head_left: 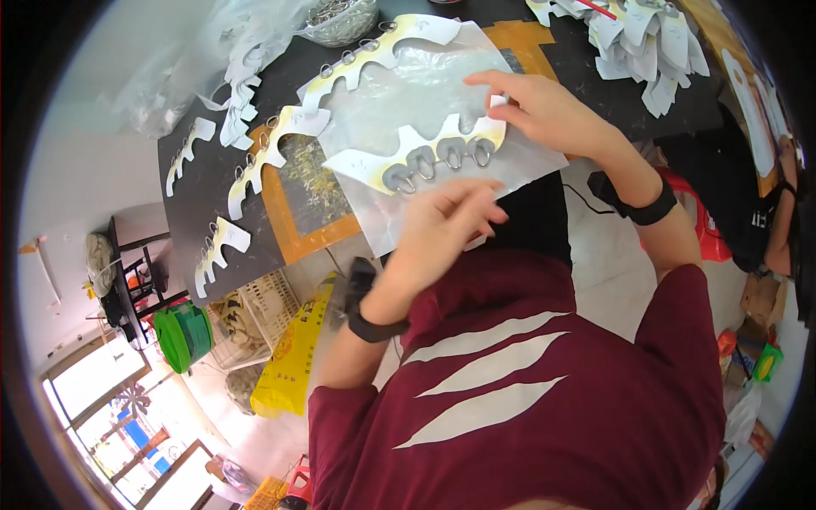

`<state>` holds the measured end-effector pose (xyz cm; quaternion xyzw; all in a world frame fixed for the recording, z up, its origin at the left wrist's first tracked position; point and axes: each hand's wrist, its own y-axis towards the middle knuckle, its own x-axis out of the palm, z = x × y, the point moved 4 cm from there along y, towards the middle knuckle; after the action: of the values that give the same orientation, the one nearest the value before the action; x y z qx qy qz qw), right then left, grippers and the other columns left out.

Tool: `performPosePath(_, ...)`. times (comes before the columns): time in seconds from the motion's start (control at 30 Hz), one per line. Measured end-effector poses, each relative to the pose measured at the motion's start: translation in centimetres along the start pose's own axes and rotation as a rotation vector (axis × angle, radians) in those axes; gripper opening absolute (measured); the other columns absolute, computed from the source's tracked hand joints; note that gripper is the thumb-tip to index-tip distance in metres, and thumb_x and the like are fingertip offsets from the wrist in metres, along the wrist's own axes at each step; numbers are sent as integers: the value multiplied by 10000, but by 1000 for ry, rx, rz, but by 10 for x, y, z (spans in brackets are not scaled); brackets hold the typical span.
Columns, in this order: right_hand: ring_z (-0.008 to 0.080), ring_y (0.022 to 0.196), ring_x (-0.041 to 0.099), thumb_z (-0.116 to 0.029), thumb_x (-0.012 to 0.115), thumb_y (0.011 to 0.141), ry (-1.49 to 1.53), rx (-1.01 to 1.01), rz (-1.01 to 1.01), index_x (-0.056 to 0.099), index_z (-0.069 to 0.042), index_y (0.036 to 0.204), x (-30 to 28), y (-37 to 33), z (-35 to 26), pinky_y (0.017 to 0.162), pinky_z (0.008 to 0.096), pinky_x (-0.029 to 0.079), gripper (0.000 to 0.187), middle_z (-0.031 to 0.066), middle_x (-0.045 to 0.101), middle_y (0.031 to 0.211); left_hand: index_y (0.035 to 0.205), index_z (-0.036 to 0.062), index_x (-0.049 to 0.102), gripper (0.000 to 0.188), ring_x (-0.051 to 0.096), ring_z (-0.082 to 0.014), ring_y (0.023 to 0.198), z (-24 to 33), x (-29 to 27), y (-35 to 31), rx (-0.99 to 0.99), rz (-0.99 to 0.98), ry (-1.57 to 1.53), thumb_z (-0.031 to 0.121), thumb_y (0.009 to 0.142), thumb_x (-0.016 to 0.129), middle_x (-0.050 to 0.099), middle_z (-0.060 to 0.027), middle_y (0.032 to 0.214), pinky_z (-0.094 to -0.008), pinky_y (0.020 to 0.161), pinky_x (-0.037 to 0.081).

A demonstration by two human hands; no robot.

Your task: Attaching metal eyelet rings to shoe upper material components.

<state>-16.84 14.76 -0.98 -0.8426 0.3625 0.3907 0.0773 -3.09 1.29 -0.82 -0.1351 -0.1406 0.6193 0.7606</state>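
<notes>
A white wavy-edged card (425, 157) with several metal clips along its lower edge lies inside a clear plastic bag (425, 93) on the black table (204, 183). My left hand (438, 225) pinches the bag's near edge just below the clips. My right hand (535, 106) rests on the card's right end, fingers pressing it down through the bag. Both wrists wear black bands.
More clip cards (263, 157) lie in a row to the left, and a pile of cards (637, 42) sits at the far right. A bowl of loose metal clips (340, 21) stands at the back. Another person (778, 212) sits at the right edge.
</notes>
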Motion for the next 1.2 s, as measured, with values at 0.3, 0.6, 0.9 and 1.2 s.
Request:
performPosePath(0.3, 267, 747, 580, -77, 590, 762, 64, 93, 22, 508, -105, 962, -3, -8, -22, 642, 355, 432, 218, 60, 599, 821, 862, 105, 660, 165, 526, -255, 796, 30, -24, 49, 534, 338, 975, 112, 698, 685, 581, -43, 801, -343, 695, 382)
performPosePath(0.6, 283, 678, 573, -73, 592, 737, -30, 44, -79, 469, -98, 862, 15, -2, -15, 584, 381, 408, 177, 50, 577, 685, 826, 103, 622, 158, 519, -242, 808, 25, -24, 66, 515, 297, 1017, 133, 691, 698, 563, -35, 794, -366, 715, 350)
performPosePath(0.9, 268, 617, 580, -70, 594, 725, 52, 18, 39, 470, -106, 880, 15, -15, -16, 541, 361, 430, 202, 50, 574, 661, 827, 91, 618, 186, 510, -256, 860, 24, -31, 85, 451, 56, 1078, 156, 679, 709, 552, -51, 828, -373, 759, 336)
performPosePath(1.2, 294, 640, 592, -82, 562, 769, 120, 79, 84, 451, -92, 968, 18, -19, -11, 564, 388, 431, 228, 69, 592, 682, 780, 111, 631, 133, 514, -233, 840, 24, -34, 89, 441, 34, 1037, 214, 710, 678, 542, -49, 784, -388, 769, 323)
